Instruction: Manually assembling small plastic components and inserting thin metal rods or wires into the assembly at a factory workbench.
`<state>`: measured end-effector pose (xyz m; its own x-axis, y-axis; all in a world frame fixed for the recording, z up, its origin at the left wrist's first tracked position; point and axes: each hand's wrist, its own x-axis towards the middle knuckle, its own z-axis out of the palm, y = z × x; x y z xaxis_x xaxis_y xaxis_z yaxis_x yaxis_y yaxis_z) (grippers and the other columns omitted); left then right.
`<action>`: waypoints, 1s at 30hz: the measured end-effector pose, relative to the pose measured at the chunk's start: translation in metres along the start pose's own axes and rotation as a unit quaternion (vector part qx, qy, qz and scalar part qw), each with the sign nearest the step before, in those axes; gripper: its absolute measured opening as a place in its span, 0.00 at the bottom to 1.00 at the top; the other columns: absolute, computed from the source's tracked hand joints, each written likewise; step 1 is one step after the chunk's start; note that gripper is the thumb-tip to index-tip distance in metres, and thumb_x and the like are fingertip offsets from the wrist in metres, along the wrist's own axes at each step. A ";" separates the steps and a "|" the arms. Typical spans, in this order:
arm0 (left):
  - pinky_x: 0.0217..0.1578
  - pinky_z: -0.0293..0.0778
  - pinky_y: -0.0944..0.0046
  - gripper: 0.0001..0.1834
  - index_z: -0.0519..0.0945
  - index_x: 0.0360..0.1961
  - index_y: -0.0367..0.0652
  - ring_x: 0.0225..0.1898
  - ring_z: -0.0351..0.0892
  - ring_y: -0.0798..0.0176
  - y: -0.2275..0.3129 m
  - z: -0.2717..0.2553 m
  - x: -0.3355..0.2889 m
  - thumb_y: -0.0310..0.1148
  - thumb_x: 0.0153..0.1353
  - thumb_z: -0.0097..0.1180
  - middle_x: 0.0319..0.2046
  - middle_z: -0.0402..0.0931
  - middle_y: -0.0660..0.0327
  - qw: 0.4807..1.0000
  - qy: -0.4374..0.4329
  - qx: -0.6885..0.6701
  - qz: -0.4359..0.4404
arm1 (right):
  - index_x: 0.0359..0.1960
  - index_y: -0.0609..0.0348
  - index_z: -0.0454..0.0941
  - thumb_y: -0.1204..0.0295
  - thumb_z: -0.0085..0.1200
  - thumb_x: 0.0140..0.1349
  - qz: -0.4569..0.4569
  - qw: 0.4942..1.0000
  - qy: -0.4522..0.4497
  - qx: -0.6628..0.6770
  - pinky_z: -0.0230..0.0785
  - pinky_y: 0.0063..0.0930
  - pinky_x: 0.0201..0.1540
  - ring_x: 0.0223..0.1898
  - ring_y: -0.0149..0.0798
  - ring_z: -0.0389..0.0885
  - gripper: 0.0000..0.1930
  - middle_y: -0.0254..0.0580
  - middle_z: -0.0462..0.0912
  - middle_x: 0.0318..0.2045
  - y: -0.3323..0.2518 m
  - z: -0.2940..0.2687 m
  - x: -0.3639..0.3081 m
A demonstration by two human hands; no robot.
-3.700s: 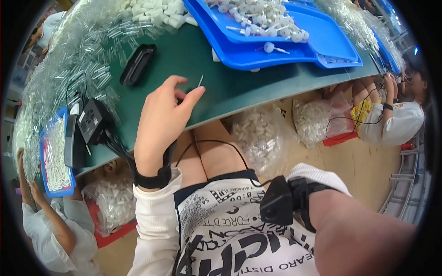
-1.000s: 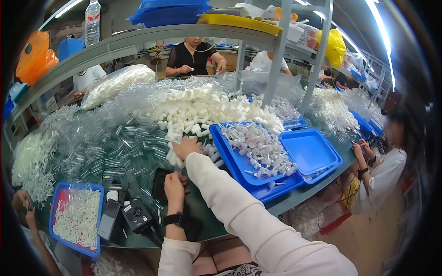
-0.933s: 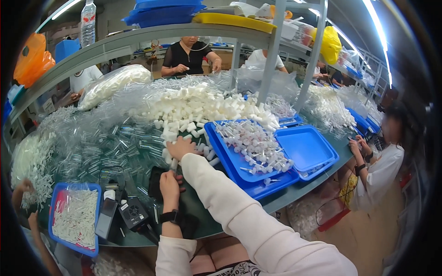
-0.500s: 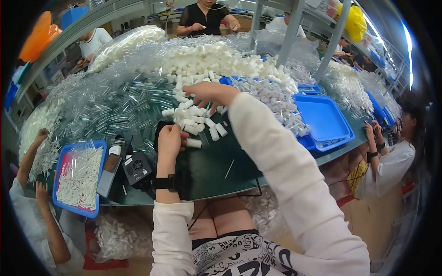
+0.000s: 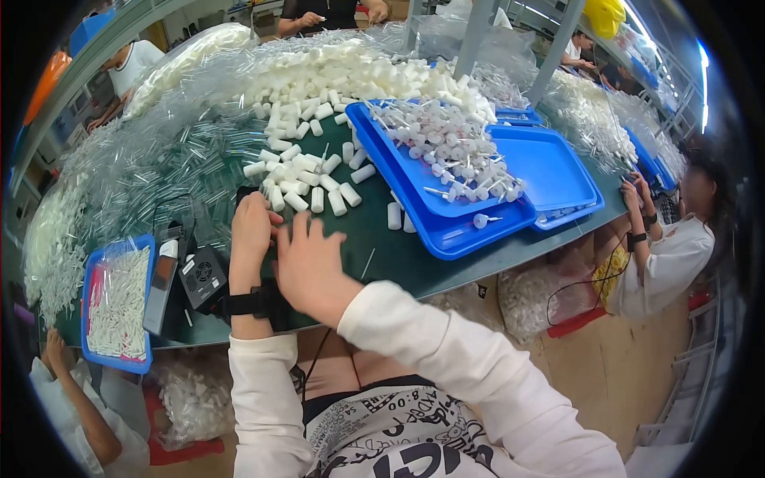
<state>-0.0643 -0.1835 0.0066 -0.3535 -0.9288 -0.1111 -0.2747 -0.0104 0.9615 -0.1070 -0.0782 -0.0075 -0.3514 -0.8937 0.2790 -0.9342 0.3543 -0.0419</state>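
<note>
Head view: A green table (image 5: 390,259) curves across a crowded workroom, clear tubes (image 5: 183,159) heaped over its left side and a white mound (image 5: 382,76) along the back. Right of centre sits a blue tray (image 5: 458,237) piled with white-tipped parts (image 5: 446,151); a smaller blue tray (image 5: 118,363) of white sticks (image 5: 119,311) lies at far left. At the near edge, the right hand (image 5: 312,267) spreads its fingers wide, palm down, just beside the left hand (image 5: 253,231), whose fingers curl inward; whether they grip anything cannot be told. A black fan box (image 5: 204,272) stands left of the wrists. White plugs (image 5: 318,199) lie scattered just beyond both hands, a thin rod (image 5: 367,263) to their right.
</note>
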 end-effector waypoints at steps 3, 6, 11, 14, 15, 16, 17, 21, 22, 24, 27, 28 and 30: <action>0.24 0.67 0.65 0.24 0.72 0.30 0.33 0.19 0.71 0.63 0.010 0.006 -0.009 0.48 0.64 0.38 0.21 0.74 0.57 0.996 0.034 0.058 0.053 | 0.41 0.59 0.72 0.66 0.50 0.53 0.004 0.997 0.042 -0.061 0.68 0.48 0.37 0.41 0.45 0.71 0.15 0.56 0.65 0.53 0.003 0.020 -0.021; 0.24 0.66 0.68 0.22 0.73 0.31 0.34 0.21 0.69 0.69 0.011 0.006 -0.018 0.45 0.65 0.41 0.22 0.74 0.59 0.994 0.014 0.055 0.097 | 0.37 0.57 0.71 0.69 0.52 0.51 -0.051 0.991 0.116 -0.039 0.69 0.35 0.30 0.36 0.39 0.74 0.12 0.50 0.70 0.47 0.015 0.015 -0.028; 0.26 0.63 0.74 0.17 0.74 0.37 0.36 0.24 0.66 0.75 0.026 0.004 -0.069 0.41 0.67 0.42 0.24 0.70 0.68 0.980 -0.099 -0.115 0.131 | 0.36 0.58 0.68 0.70 0.53 0.55 -0.003 0.965 0.085 0.249 0.71 0.33 0.26 0.28 0.44 0.78 0.09 0.42 0.73 0.28 0.060 -0.049 -0.041; 0.26 0.61 0.78 0.08 0.68 0.39 0.40 0.27 0.64 0.76 0.038 0.030 -0.114 0.33 0.64 0.49 0.32 0.67 0.66 0.964 -0.177 -0.122 0.154 | 0.43 0.58 0.69 0.73 0.55 0.54 -0.050 0.941 0.117 0.312 0.72 0.33 0.27 0.28 0.47 0.78 0.15 0.43 0.75 0.29 0.098 -0.072 -0.062; 0.27 0.64 0.77 0.08 0.66 0.37 0.41 0.29 0.67 0.75 0.036 0.037 -0.121 0.25 0.60 0.52 0.34 0.67 0.65 0.948 -0.209 -0.189 0.151 | 0.46 0.57 0.68 0.74 0.55 0.54 -0.064 0.935 0.123 0.326 0.72 0.33 0.28 0.29 0.45 0.79 0.16 0.43 0.77 0.31 0.106 -0.075 -0.066; 0.28 0.66 0.76 0.09 0.65 0.35 0.41 0.31 0.69 0.74 0.037 0.045 -0.123 0.23 0.59 0.53 0.34 0.68 0.64 0.940 -0.230 -0.211 0.135 | 0.48 0.57 0.68 0.75 0.55 0.54 -0.078 0.928 0.127 0.341 0.73 0.32 0.29 0.30 0.44 0.79 0.18 0.43 0.78 0.33 0.115 -0.078 -0.069; 0.29 0.68 0.74 0.10 0.64 0.34 0.41 0.32 0.71 0.73 0.040 0.045 -0.128 0.21 0.57 0.54 0.35 0.68 0.63 0.934 -0.244 -0.230 0.123 | 0.48 0.57 0.68 0.75 0.55 0.54 -0.081 0.927 0.128 0.344 0.73 0.32 0.29 0.30 0.44 0.79 0.18 0.43 0.78 0.33 0.121 -0.086 -0.072; 0.31 0.72 0.71 0.11 0.64 0.32 0.41 0.35 0.74 0.69 0.031 0.047 -0.134 0.19 0.56 0.54 0.36 0.69 0.61 0.919 -0.264 -0.270 0.112 | 0.41 0.59 0.73 0.71 0.56 0.52 -0.046 0.839 0.026 0.542 0.71 0.26 0.29 0.28 0.43 0.80 0.14 0.46 0.80 0.33 0.169 -0.121 -0.066; 0.32 0.74 0.69 0.11 0.64 0.31 0.41 0.34 0.75 0.68 0.031 0.044 -0.136 0.18 0.55 0.53 0.36 0.69 0.61 0.923 -0.240 -0.284 0.095 | 0.39 0.61 0.75 0.72 0.57 0.53 -0.019 0.879 0.067 0.472 0.70 0.24 0.28 0.27 0.36 0.79 0.12 0.44 0.80 0.31 0.191 -0.125 -0.053; 0.34 0.76 0.65 0.12 0.63 0.30 0.43 0.34 0.76 0.64 0.025 0.044 -0.137 0.16 0.53 0.52 0.35 0.69 0.60 0.916 -0.237 -0.316 0.071 | 0.33 0.62 0.79 0.69 0.59 0.51 0.021 0.945 0.091 0.313 0.69 0.22 0.27 0.25 0.31 0.77 0.11 0.41 0.79 0.25 0.247 -0.127 -0.035; 0.35 0.76 0.64 0.12 0.63 0.30 0.43 0.35 0.77 0.63 0.021 0.033 -0.143 0.15 0.53 0.52 0.35 0.68 0.61 0.915 -0.217 -0.339 0.029 | 0.25 0.62 0.80 0.62 0.62 0.47 0.043 0.982 -0.037 0.181 0.69 0.26 0.28 0.23 0.36 0.78 0.14 0.42 0.79 0.20 0.266 -0.134 -0.032; 0.35 0.76 0.63 0.13 0.63 0.30 0.43 0.36 0.78 0.61 0.022 0.030 -0.144 0.15 0.53 0.52 0.34 0.68 0.61 0.920 -0.203 -0.334 0.033 | 0.22 0.62 0.80 0.59 0.63 0.44 0.069 0.979 -0.144 0.124 0.69 0.29 0.28 0.23 0.40 0.78 0.16 0.43 0.78 0.18 0.264 -0.136 -0.033; 0.36 0.76 0.64 0.12 0.63 0.30 0.43 0.36 0.77 0.63 0.017 0.029 -0.145 0.16 0.54 0.52 0.36 0.69 0.60 0.925 -0.201 -0.319 0.050 | 0.21 0.61 0.80 0.58 0.64 0.43 0.071 0.990 -0.109 0.053 0.70 0.32 0.29 0.24 0.44 0.78 0.16 0.45 0.78 0.18 0.255 -0.118 -0.041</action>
<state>-0.0432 -0.0383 0.0321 -0.6883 -0.7250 0.0249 0.3146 -0.2674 0.9108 -0.3241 0.0809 0.0832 -0.4736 -0.8794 0.0495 -0.8716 0.4598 -0.1702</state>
